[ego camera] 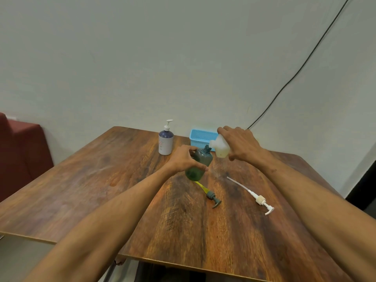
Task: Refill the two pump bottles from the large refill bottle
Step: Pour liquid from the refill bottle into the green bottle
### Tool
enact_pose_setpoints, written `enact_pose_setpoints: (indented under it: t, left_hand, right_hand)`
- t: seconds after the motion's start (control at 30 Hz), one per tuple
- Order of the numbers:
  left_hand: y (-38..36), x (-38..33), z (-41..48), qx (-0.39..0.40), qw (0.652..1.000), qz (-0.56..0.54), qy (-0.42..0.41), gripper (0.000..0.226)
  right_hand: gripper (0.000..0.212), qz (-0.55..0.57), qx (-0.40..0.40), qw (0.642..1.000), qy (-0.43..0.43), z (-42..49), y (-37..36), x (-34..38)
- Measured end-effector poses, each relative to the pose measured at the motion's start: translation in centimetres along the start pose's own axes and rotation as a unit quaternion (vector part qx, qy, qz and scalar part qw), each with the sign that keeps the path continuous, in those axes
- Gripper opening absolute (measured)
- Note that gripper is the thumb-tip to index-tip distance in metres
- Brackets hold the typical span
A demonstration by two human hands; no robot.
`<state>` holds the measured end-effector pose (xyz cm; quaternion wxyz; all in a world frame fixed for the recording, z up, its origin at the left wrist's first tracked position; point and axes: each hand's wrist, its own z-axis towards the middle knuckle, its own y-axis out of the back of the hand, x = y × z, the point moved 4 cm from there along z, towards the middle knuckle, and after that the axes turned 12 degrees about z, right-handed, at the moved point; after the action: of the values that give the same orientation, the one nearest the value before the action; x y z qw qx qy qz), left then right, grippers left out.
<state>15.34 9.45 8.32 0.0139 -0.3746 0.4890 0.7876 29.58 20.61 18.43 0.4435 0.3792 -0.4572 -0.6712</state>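
1. Green bottle [200,163] – translucent, with its pump off – sits in the left hand [183,159], leaning so its open neck points toward the right hand [242,143]. Whether its base touches the bench [101,180] cannot be told.
2. Left hand: fingers and thumb curl round the green bottle's middle, gripping it.
3. Right hand: it grips a white bottle [220,146] from above, tipped over so the mouth meets the green bottle's neck. Pale liquid shows in the white bottle's lower part.
4. Just below the left hand, a grey pump head [212,197] with a yellow tube lies flat on the bench, the tube running up under the green bottle.
5. Nearer the person than the right hand, a white pump [260,200] with a long tube lies on its side – well apart from the grey one.
6. Beyond the left hand, a purple-topped pump bottle [165,142] stands upright with its pump on.
7. Behind both hands, a blue basket [200,137] stands against the wall, partly hidden by the right hand.
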Motion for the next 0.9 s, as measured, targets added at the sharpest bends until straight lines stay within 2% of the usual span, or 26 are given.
enact_pose_setpoints:
  t: [0.9]
  left_hand:
    - [0.56, -0.10, -0.09, -0.006, 1.000, -0.016, -0.011, 0.080]
  right_hand:
    - [0.079, -0.010, -0.010, 1.000, 0.010, 0.49, 0.27, 0.07]
